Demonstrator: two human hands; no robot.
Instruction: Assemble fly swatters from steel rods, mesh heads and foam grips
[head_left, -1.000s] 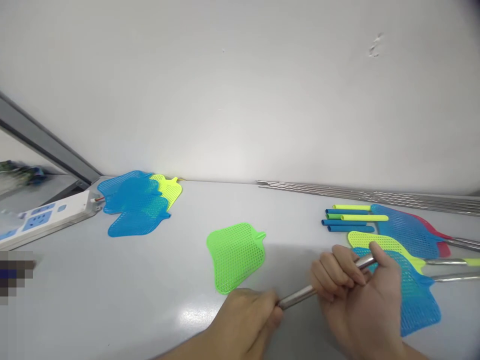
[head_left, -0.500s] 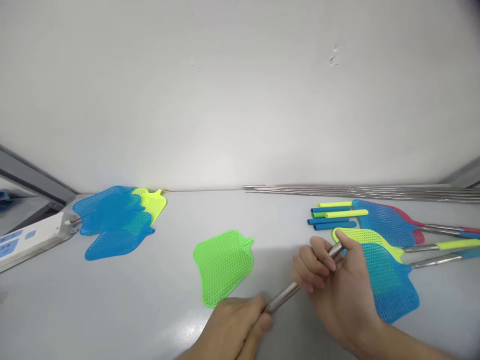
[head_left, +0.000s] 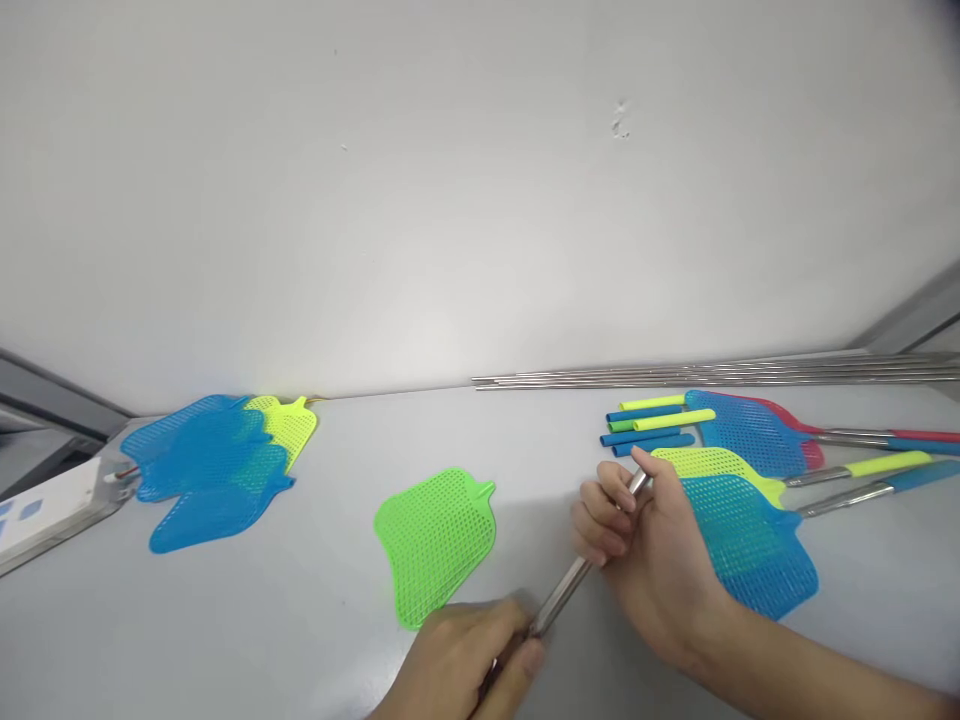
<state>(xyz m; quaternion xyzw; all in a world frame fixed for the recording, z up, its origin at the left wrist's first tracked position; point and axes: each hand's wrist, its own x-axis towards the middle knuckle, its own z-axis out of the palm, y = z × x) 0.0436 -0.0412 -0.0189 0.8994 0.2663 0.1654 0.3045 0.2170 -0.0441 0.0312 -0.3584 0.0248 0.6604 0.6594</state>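
Note:
A metal tube [head_left: 564,597] slants up to the right between my two hands. My left hand [head_left: 469,655] is closed around its lower end, which the fingers hide. Near the top, my right hand [head_left: 649,550] has its fingers wrapped about the tube, with the thumb by the upper tip. Just beyond my left hand lies a green fly swatter head [head_left: 439,540] with a short socket. Partly behind my right hand are a blue fly swatter [head_left: 754,545] and a yellow one [head_left: 705,462], both on metal handles with coloured grips.
Several blue and yellow swatter heads [head_left: 217,450] overlap at the left, beside a white power strip [head_left: 56,510]. Short coloured sleeves [head_left: 652,425] lie at the right near another blue swatter [head_left: 742,430]. Thin metal rods [head_left: 675,377] run along the wall.
The view has shifted a little, so the things on the table sit slightly further left. Both hands keep their hold on the metal tube, with hardly any change of grip.

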